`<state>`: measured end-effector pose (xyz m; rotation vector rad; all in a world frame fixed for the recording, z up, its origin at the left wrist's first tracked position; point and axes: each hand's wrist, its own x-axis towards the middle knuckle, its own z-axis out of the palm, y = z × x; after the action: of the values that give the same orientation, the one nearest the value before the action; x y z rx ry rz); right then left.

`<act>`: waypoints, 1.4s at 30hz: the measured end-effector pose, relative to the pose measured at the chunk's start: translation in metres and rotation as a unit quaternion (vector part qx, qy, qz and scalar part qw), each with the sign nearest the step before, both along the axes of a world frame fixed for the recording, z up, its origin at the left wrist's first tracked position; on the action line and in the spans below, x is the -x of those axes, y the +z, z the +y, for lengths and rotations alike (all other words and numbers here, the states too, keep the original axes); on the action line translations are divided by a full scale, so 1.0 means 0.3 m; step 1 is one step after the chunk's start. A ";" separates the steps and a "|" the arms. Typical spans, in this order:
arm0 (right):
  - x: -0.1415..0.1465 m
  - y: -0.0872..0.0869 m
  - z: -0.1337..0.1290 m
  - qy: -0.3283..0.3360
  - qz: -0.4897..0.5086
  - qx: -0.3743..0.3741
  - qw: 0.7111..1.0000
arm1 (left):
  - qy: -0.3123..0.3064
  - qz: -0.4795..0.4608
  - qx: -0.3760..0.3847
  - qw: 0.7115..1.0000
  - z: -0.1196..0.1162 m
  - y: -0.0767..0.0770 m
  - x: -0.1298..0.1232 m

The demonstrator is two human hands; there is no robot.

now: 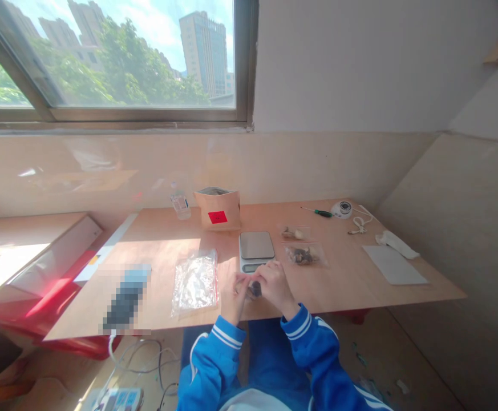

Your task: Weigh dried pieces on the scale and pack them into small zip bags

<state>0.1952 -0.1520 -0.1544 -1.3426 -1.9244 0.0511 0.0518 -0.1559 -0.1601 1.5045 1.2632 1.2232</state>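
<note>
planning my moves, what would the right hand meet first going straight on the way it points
The right hand would probably meet the left hand first, though depth is unclear.

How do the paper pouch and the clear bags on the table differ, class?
The pouch stands upright, while the clear bags lie flat. The pouch is opaque and light brown; the clear bags are see-through and shiny. The pouch has a red label on its front, whereas the clear bags show a thin red line along one edge. Both rest on the table.
</note>
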 end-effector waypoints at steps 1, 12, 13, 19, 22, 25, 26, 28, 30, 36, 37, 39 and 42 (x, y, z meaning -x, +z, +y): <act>-0.002 0.001 0.000 0.003 -0.001 0.005 1.000 | 0.010 0.008 -0.002 1.000 0.001 -0.004 0.004; -0.024 -0.008 -0.008 -0.036 0.053 -0.005 0.998 | -0.051 -0.076 0.013 0.996 0.035 -0.019 0.072; -0.023 -0.005 -0.009 -0.031 0.051 -0.003 0.998 | -0.044 -0.084 0.015 0.995 0.035 -0.019 0.073; -0.036 -0.028 -0.007 -0.025 0.158 0.028 0.987 | 0.015 -0.101 0.046 0.994 0.026 -0.022 0.078; -0.043 -0.047 -0.011 -0.043 0.283 0.071 0.955 | 0.031 -0.106 0.037 0.993 0.026 -0.027 0.088; -0.040 -0.043 -0.022 -0.018 0.385 0.127 0.914 | 0.043 -0.108 0.043 0.992 0.028 -0.034 0.096; -0.037 -0.036 -0.026 -0.005 0.404 0.141 0.904 | 0.041 -0.111 0.048 0.992 0.029 -0.036 0.097; -0.029 -0.020 -0.034 0.011 0.435 0.154 0.887 | 0.028 -0.129 0.055 0.990 0.030 -0.039 0.097; -0.021 -0.006 -0.039 0.014 0.467 0.154 0.871 | -0.011 -0.166 0.064 0.984 0.031 -0.039 0.094; -0.011 0.001 -0.039 -0.037 0.527 0.154 0.835 | -0.181 -0.179 0.105 0.961 0.038 -0.023 0.072; -0.015 -0.001 -0.039 -0.037 0.532 0.158 0.831 | -0.181 -0.170 0.108 0.963 0.040 -0.019 0.068; -0.025 -0.003 -0.042 -0.005 0.536 0.186 0.823 | -0.179 -0.160 0.110 0.965 0.045 -0.014 0.063; -0.038 -0.004 -0.052 0.053 0.540 0.248 0.802 | -0.166 -0.154 0.107 0.968 0.049 -0.009 0.064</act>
<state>0.2067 -0.1677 -0.1556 -1.0910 -0.9807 1.1869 0.0326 -0.1411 -0.1630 1.2508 0.8643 1.0166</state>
